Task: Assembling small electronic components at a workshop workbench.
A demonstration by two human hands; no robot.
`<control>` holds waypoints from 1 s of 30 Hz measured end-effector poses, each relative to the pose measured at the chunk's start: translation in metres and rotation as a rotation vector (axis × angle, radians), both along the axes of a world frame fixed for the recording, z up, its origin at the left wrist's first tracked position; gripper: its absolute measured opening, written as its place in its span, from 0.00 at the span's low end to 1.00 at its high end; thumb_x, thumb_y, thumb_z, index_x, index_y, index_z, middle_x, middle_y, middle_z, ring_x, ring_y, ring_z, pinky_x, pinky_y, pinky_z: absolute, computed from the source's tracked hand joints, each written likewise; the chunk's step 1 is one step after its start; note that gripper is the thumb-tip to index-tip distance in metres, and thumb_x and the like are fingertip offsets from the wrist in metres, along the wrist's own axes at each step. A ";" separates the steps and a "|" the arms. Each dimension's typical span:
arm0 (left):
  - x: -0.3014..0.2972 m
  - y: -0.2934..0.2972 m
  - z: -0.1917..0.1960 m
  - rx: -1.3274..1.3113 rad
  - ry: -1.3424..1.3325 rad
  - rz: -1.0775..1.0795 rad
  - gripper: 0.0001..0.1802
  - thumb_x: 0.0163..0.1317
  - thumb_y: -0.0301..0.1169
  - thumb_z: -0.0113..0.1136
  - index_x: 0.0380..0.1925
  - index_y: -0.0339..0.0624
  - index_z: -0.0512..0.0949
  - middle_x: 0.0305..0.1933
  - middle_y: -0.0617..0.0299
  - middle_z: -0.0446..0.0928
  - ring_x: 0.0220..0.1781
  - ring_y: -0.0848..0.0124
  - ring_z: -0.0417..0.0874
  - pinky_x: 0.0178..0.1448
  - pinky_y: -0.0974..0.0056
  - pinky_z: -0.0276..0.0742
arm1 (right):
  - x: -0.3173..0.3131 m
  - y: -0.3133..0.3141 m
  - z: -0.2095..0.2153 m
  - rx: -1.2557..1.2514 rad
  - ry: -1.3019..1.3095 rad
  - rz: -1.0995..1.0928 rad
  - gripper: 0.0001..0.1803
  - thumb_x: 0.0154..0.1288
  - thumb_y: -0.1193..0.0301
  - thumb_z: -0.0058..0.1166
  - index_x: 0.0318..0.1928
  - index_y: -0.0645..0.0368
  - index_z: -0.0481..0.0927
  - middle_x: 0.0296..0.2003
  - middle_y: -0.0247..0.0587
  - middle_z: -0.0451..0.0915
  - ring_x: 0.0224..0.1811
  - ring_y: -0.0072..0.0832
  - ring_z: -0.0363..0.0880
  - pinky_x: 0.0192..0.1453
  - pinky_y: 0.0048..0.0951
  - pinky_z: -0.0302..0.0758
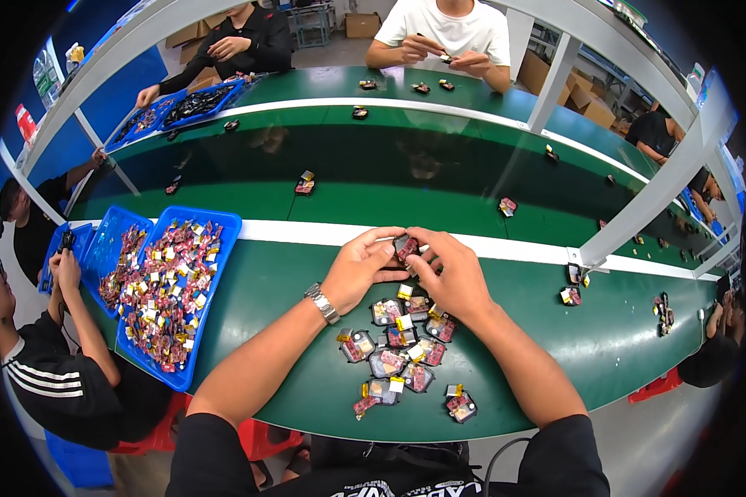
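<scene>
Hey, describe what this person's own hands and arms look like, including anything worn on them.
The left hand and right hand are both ungloved. A silver-coloured metal link band circles the left wrist, with none on the right. Short black sleeves leave the forearms uncovered.

The casing [406,247] looks plastic, the tray [229,248] glossy plastic, the watch [322,304] shiny metal.
</scene>
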State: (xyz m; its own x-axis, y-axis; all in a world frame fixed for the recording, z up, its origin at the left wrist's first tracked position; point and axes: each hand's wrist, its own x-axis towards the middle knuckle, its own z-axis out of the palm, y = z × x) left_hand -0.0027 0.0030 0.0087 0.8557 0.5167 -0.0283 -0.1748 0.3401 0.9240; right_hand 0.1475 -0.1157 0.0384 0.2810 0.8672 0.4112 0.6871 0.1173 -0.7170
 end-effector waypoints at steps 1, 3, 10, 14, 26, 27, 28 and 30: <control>0.000 -0.001 0.004 -0.001 -0.004 -0.002 0.21 0.75 0.30 0.47 0.65 0.36 0.66 0.52 0.57 0.79 0.53 0.68 0.82 0.61 0.58 0.82 | 0.002 -0.001 -0.002 0.038 -0.085 0.009 0.21 0.61 0.74 0.62 0.56 0.55 0.77 0.41 0.45 0.81 0.35 0.38 0.83 0.39 0.35 0.81; 0.003 -0.004 0.006 -0.013 0.001 0.021 0.22 0.74 0.30 0.49 0.65 0.36 0.65 0.51 0.58 0.79 0.51 0.69 0.83 0.58 0.60 0.83 | 0.003 -0.001 -0.009 0.076 -0.181 0.023 0.18 0.62 0.74 0.61 0.53 0.51 0.79 0.42 0.41 0.80 0.36 0.37 0.82 0.39 0.36 0.81; 0.000 0.002 0.002 0.096 0.022 0.042 0.20 0.74 0.26 0.48 0.64 0.36 0.68 0.53 0.52 0.80 0.53 0.68 0.83 0.57 0.63 0.84 | 0.009 0.004 -0.004 0.173 -0.473 0.083 0.16 0.55 0.75 0.62 0.46 0.51 0.82 0.48 0.37 0.77 0.45 0.34 0.78 0.43 0.36 0.79; 0.002 -0.001 0.003 0.099 0.037 0.037 0.19 0.74 0.25 0.47 0.63 0.35 0.69 0.52 0.52 0.80 0.52 0.68 0.83 0.57 0.64 0.84 | 0.017 0.004 -0.006 0.133 -0.380 0.201 0.15 0.55 0.75 0.64 0.44 0.52 0.81 0.53 0.42 0.74 0.53 0.41 0.75 0.52 0.39 0.77; -0.004 0.006 0.004 0.055 -0.013 -0.089 0.22 0.68 0.19 0.52 0.62 0.37 0.69 0.56 0.52 0.79 0.56 0.70 0.81 0.60 0.63 0.80 | 0.007 0.007 -0.013 0.078 -0.057 0.106 0.05 0.59 0.75 0.61 0.36 0.61 0.83 0.57 0.44 0.73 0.60 0.41 0.72 0.61 0.37 0.72; -0.006 0.009 -0.001 0.106 -0.032 -0.106 0.24 0.66 0.17 0.51 0.63 0.37 0.68 0.57 0.51 0.78 0.58 0.70 0.80 0.61 0.63 0.79 | 0.004 0.009 -0.015 0.105 -0.068 0.088 0.05 0.58 0.74 0.61 0.35 0.63 0.83 0.55 0.44 0.75 0.59 0.41 0.72 0.62 0.38 0.71; -0.005 0.008 0.000 0.109 -0.032 -0.115 0.24 0.66 0.17 0.51 0.63 0.37 0.68 0.57 0.51 0.78 0.58 0.70 0.80 0.61 0.63 0.79 | 0.005 0.009 -0.015 0.108 -0.068 0.079 0.05 0.58 0.74 0.61 0.35 0.63 0.83 0.55 0.44 0.75 0.59 0.41 0.72 0.62 0.38 0.71; -0.002 0.005 0.003 0.076 -0.008 -0.106 0.24 0.66 0.17 0.51 0.63 0.36 0.68 0.58 0.51 0.77 0.58 0.70 0.79 0.62 0.62 0.79 | 0.008 0.008 -0.017 0.092 -0.058 0.064 0.05 0.59 0.73 0.60 0.34 0.62 0.83 0.53 0.43 0.77 0.58 0.41 0.73 0.62 0.39 0.71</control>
